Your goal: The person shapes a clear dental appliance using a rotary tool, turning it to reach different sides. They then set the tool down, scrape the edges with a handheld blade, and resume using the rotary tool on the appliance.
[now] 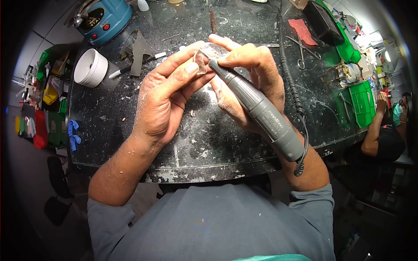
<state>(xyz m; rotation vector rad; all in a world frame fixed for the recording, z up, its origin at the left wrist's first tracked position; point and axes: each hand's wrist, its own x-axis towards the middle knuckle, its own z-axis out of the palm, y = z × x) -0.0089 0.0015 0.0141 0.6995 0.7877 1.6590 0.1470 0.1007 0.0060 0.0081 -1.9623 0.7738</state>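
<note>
My left hand (160, 98) is closed around a small clear plastic piece (200, 63), pinched between thumb and fingers in front of me. A grey rotary handpiece (265, 111) lies slantwise in my right hand (261, 65), its nose pointing up and left. The handpiece tip is right at the edge of the clear piece. Both hands are close together over the dark, dusty worktable (200, 145), and pale powder clings to the fingers. From the back end of the handpiece a cord (306, 139) loops up towards a coiled cable (285, 65).
At the back left stand a blue machine (104, 21) and a white tub (91, 68). Near them lie a marker (119, 72) and a bent grey sheet (138, 54). Scissors (305, 52), a red sheet (303, 32) and green bins (362, 102) are right. Another person (389, 135) sits far right.
</note>
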